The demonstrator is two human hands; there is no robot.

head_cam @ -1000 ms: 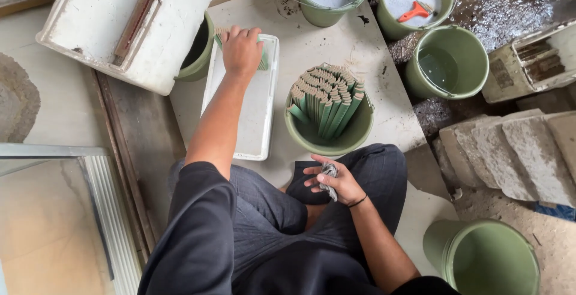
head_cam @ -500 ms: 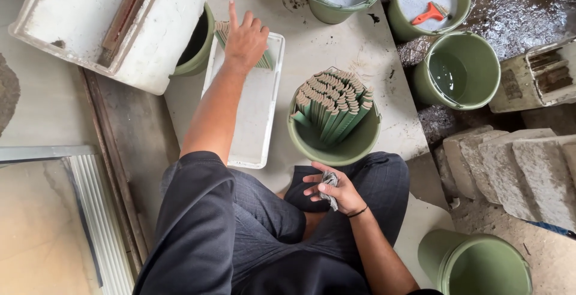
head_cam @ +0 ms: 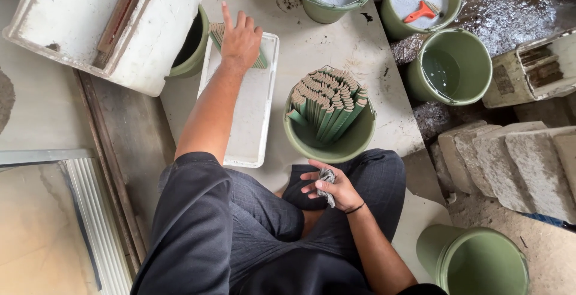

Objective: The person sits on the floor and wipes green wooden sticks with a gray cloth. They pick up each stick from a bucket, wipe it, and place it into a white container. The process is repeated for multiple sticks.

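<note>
My left hand (head_cam: 240,40) reaches forward over the far end of a long white tray (head_cam: 249,121), pressing on several green strips (head_cam: 217,31) that lie across the tray's top edge. My right hand (head_cam: 330,186) rests above my lap, closed on a small grey rag (head_cam: 327,184). Between the hands stands a green bucket (head_cam: 331,142) packed with upright green strips (head_cam: 327,103).
A white foam box (head_cam: 114,22) lies tilted over a green bucket (head_cam: 191,49) at the top left. More green buckets (head_cam: 453,67) stand at the top right, one holding an orange tool (head_cam: 423,12). Grey blocks (head_cam: 510,163) lie on the right, another bucket (head_cam: 477,262) at the bottom right.
My left hand has slid toward the tray's far end and its fingers have spread. My right hand has barely moved.
</note>
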